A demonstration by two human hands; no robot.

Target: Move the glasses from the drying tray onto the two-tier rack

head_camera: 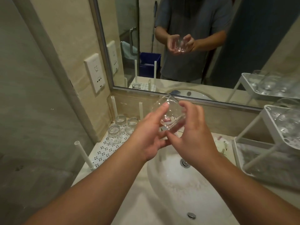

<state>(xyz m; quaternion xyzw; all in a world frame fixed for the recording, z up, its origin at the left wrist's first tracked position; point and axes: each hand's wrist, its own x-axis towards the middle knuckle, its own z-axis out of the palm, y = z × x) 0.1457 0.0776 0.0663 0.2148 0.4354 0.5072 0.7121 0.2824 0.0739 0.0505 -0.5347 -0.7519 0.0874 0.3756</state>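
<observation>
The person stands at the white oval ceramic washbasin [170, 189] with one clear, thick-based drinking glass [168, 114] lifted above it, tilted, between both hands. The left hand [149, 135] has its fingers curled around the near side of the glass, fingertips on its wall. The right hand [193, 132] curls in from the other side, thumb low near the base; it looks like a hand-over in mid-air, though which hand bears the weight I cannot tell.

As for progress, the job looks partly done. Three more clear short tumblers [121, 120] stand close together at the back corner of the white perforated drying tray with upright pegs [103, 151], to the left of the basin. On the right, the upper shelf of the white wire-framed two-tier rack [253, 127] already holds several glasses [287, 125], so some have plainly been moved. By my reckoning, the one in hand plus the three on the tray remain.

A good deal is hard to read. The rack runs off the right edge, so I cannot count what sits on its top shelf, and the glass there blurs into glare. The lower shelf appears lined with something pale; whether it holds any glasses I cannot make out. The held glass is so transparent that its rim is hard to trace against the silver-framed wall mirror [194, 46].
</observation>
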